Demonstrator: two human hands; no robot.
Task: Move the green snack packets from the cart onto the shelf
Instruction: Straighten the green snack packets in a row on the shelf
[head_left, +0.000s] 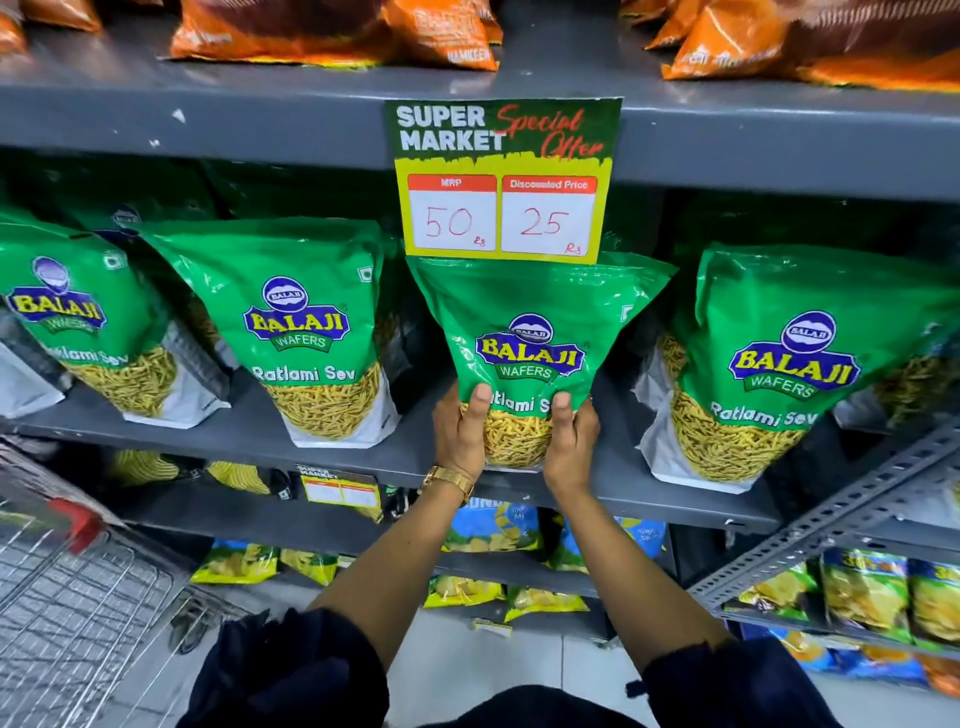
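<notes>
Green snack packet (530, 332) stands upright just below the price sign (503, 179), its lower end clamped between the left hand (462, 434) and right hand (571, 441) above the shelf (249, 431).

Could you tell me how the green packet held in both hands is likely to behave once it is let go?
The green packet looks floppy, its top flaring wide. Gripped low by the left hand and right hand, it may lean like its neighbour.
</notes>
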